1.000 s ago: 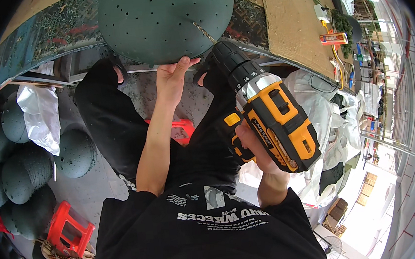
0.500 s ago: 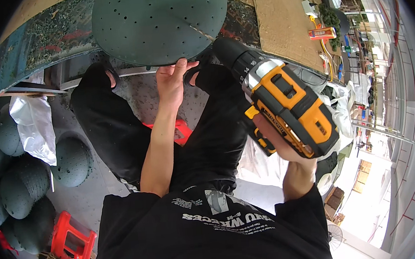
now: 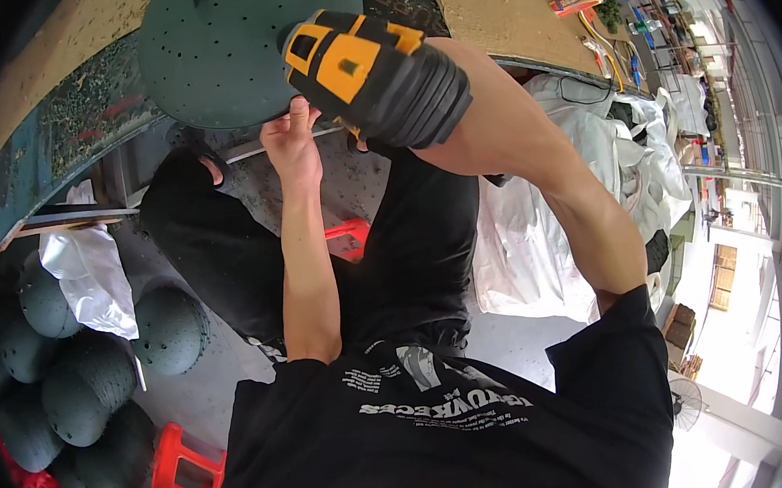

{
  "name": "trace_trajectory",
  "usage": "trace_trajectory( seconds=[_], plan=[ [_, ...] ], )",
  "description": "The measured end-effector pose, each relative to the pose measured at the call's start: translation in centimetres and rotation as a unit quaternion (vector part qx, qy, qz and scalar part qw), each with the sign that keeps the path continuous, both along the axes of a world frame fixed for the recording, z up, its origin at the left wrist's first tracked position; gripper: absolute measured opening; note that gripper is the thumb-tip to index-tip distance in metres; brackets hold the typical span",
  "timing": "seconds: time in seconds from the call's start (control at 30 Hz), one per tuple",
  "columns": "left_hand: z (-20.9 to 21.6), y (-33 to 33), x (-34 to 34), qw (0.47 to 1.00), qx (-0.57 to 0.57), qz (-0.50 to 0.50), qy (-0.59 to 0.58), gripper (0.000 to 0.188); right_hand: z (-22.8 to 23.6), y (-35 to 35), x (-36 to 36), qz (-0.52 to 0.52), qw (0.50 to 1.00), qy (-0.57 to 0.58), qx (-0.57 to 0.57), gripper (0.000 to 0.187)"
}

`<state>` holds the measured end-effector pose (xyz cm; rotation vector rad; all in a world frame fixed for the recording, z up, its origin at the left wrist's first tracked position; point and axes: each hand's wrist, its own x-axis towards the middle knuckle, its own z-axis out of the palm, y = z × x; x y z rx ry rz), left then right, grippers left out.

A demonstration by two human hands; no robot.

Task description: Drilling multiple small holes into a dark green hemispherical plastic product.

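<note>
A dark green perforated dome (image 3: pixel 225 45) rests on the workbench edge in front of me. My left hand (image 3: pixel 294 146) grips its lower rim from below. My right hand is hidden behind a yellow and black cordless drill (image 3: pixel 371 74) that it holds raised, the battery end toward the camera and the nose pointing at the dome. My right forearm (image 3: pixel 553 183) runs down to the right.
The wooden workbench (image 3: pixel 491 3) carries cables and an orange tool (image 3: pixel 574 0) at the far right. Several green domes (image 3: pixel 83 387) are stacked on the floor at left, beside white plastic wrap (image 3: pixel 87 275) and a red stool (image 3: pixel 183 467). White bags (image 3: pixel 540 249) lie at right.
The drill has swung up and left from beside my body to the dome, its battery end now facing me. My left hand has stayed on the dome's rim.
</note>
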<state>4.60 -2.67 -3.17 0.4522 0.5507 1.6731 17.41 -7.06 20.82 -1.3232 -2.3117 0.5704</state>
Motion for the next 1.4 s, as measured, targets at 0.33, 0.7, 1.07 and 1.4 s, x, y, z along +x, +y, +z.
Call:
trace_trajectory(
  seconds=[0.33, 0.7, 1.07, 1.4],
  plan=[
    [0.5, -0.1, -0.6, 0.998, -0.001, 0.059, 0.028, 0.019, 0.7, -2.1, 2.4, 0.058, 0.993, -0.006, 0.104, 0.041],
    [-0.5, 0.7, -1.4, 0.996, 0.044, -0.034, -0.076, 0.019, -1.5, -9.7, 5.9, -0.180, 0.951, 0.232, -0.092, 0.042],
    [3.1, 1.4, -5.6, 0.985, 0.144, -0.092, -0.007, 0.018, -12.7, -13.6, 6.3, -0.056, 0.546, 0.782, -0.296, 0.045],
    [5.3, 3.5, -10.7, 0.981, 0.076, -0.160, 0.076, 0.017, -14.0, -13.7, 7.7, 0.004, 0.585, 0.764, -0.272, 0.050]
  ],
)
